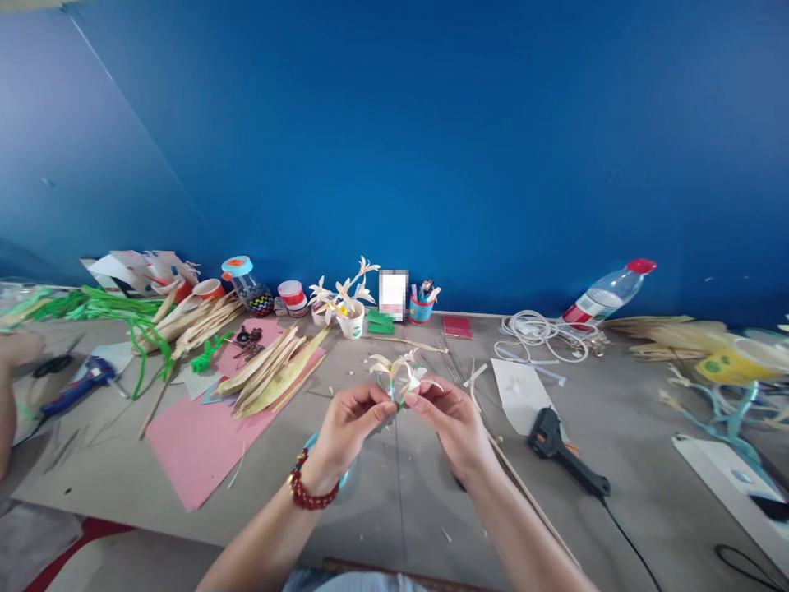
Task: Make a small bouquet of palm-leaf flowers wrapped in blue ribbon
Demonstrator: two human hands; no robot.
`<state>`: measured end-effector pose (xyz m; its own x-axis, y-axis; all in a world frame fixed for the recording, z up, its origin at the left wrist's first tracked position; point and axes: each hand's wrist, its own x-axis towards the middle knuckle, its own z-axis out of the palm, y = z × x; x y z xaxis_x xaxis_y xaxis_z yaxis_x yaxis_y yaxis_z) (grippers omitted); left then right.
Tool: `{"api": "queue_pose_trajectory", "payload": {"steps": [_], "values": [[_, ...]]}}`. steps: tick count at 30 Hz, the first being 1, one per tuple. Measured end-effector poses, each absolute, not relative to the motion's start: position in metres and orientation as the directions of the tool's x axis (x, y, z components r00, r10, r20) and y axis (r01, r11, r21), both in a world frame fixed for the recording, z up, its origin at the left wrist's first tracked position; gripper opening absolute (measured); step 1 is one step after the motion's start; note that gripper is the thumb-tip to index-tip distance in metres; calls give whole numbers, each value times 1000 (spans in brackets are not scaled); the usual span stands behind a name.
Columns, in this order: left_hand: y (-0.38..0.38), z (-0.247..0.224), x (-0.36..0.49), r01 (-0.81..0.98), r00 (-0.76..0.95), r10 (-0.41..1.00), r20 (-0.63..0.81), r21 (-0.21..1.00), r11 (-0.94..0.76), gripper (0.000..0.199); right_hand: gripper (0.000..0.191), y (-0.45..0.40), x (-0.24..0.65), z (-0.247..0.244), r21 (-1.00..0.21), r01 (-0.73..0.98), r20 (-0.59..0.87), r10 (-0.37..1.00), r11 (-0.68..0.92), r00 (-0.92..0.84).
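Observation:
Both hands meet above the middle of the grey table. My left hand (361, 419) pinches the thin green stem of a cream-coloured flower (388, 366) between thumb and fingers. Close beside it, my right hand (445, 415) holds a white flower (414, 374) at its base, thumb and forefinger together. The two flowers stand upright and nearly touch; their lower stems are mostly hidden by the fingers. Behind them, a white cup (352, 322) holds more pale flowers (345, 298).
Dried husks (271, 374) lie on pink paper (206, 444) at the left, near a blue glue gun (77, 386). Rightward are a black glue gun (567, 452), white paper (521, 395), a coiled cable (536, 333) and a bottle (610, 292). Another person's hand (18, 345) shows far left.

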<state>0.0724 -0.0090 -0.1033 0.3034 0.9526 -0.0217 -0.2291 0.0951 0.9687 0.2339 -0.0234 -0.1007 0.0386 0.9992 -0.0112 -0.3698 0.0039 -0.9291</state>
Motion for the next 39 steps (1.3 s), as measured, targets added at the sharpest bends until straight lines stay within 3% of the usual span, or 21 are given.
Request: {"api": "queue_pose_trajectory", "payload": {"steps": [15,39], "values": [[-6,-105,72,-183,251,966,-60,977,109,37,24,-23,233,-104,-917,-400,8,1000,5,-6],[-4,-106,69,-187,341,937,-79,971,150,38,26,-25,232,-101,-936,-350,35,999,33,0]]}}
